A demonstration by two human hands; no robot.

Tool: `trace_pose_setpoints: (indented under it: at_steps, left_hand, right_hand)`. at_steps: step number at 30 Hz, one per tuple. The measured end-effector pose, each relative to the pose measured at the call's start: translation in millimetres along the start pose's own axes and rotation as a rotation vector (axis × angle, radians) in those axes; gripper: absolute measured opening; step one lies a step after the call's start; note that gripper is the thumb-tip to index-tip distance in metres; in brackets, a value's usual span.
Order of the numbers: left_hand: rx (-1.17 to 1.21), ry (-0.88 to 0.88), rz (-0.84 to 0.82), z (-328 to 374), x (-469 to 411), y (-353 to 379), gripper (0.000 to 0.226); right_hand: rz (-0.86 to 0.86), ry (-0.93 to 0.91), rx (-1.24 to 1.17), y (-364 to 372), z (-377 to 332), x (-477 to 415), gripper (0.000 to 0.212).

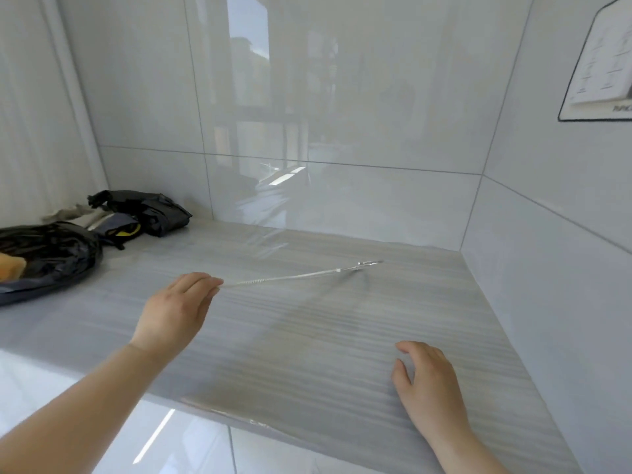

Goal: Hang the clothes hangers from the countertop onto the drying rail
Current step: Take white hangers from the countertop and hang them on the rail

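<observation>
A thin silver metal clothes hanger (pixel 294 277) shows edge-on above the grey striped countertop (pixel 342 354), and its shadow falls on the surface below. My left hand (pixel 174 311) pinches its near end at the fingertips, while the far end reaches toward the back right of the counter. My right hand (pixel 427 384) rests on the countertop near the front right with its fingers loosely curled, holding nothing. No drying rail is in view.
Black plastic bags (pixel 48 254) and a dark bundle (pixel 150 210) lie at the counter's left back. Glossy white tiled walls (pixel 342 114) close the counter at the back and right. A framed notice (pixel 602 63) hangs on the right wall. The counter's front edge runs diagonally below my hands.
</observation>
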State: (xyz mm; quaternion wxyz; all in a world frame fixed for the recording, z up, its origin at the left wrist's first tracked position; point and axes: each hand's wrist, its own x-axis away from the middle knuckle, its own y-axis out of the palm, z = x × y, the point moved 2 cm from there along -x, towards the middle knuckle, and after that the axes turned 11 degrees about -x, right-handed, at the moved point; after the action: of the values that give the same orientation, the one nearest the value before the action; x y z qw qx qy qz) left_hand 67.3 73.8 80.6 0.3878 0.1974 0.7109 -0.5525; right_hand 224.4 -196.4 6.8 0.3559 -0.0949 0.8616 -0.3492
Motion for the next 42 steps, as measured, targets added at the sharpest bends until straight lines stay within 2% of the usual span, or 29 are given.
trace_pose_setpoints:
  at_steps: [1,3,4,9,11,14,17,19,21,23,27,32,35,38,40,42]
  left_hand:
    - [0.005,-0.02,0.023,-2.6,-2.3,-9.4,0.069]
    - [0.013,-0.066,0.069,-8.2,-6.0,-27.3,0.066]
    - [0.023,-0.089,0.089,-11.7,-7.3,-34.9,0.061]
    - [0.042,-0.265,0.047,-24.7,-9.3,-79.4,0.022]
    - [0.065,-0.336,0.021,-26.1,-4.2,-99.3,0.014]
    - [0.08,-0.436,0.016,-19.2,11.9,-130.1,0.016]
    - [0.11,-0.536,0.032,-3.0,30.1,-158.1,0.017]
    - [0.138,-0.619,0.033,8.1,42.0,-172.3,0.017]
    - [0.119,-0.763,0.072,19.0,56.0,-188.2,0.017]
    - [0.048,-0.894,0.153,28.1,74.8,-205.6,0.026]
    - [-0.14,-1.058,0.257,50.9,118.4,-247.8,0.039]
    - [-0.107,-1.168,0.152,93.2,152.7,-301.5,0.009]
    - [0.055,-1.264,0.071,118.1,168.7,-338.5,0.024]
    - [0.286,-1.369,-0.075,148.6,175.1,-377.9,0.024]
    - [0.262,-1.379,-0.158,162.5,180.7,-403.4,0.023]
    - [0.105,-1.35,-0.211,175.1,187.9,-427.4,0.018]
  right_hand:
    - [0.026,0.055,-0.08,-1.5,0.5,-0.8,0.017]
    - [-0.019,0.207,-0.199,-4.0,-4.3,-4.8,0.022]
    - [-0.035,0.228,-0.237,-5.7,-7.0,-7.9,0.025]
    - [0.048,0.123,-0.515,-37.8,-53.4,-51.6,0.03]
    - [-0.082,0.065,-0.66,-51.1,-80.6,-69.2,0.035]
    - [-0.485,-0.023,-0.835,-67.3,-125.0,-78.7,0.041]
    - [-0.794,-0.158,-0.854,-79.2,-162.6,-75.1,0.028]
    - [-0.869,-0.259,-0.802,-86.0,-183.9,-67.7,0.014]
    - [-0.898,-0.308,-0.798,-90.1,-201.1,-59.7,0.018]
    - [-0.949,-0.307,-0.817,-92.3,-217.5,-49.4,0.02]
    - [-1.029,-0.317,-0.85,-90.6,-256.4,-19.3,0.019]
    - [-1.118,-0.397,-1.026,-93.5,-304.9,33.1,0.027]
    - [-1.251,-0.387,-1.06,-102.1,-331.2,67.3,0.032]
    - [-1.301,-0.459,-1.069,-123.2,-359.0,101.4,0.034]
    - [-1.29,-0.547,-1.055,-141.3,-376.9,124.2,0.035]
    - [-1.272,-0.635,-1.035,-159.2,-393.1,146.2,0.035]
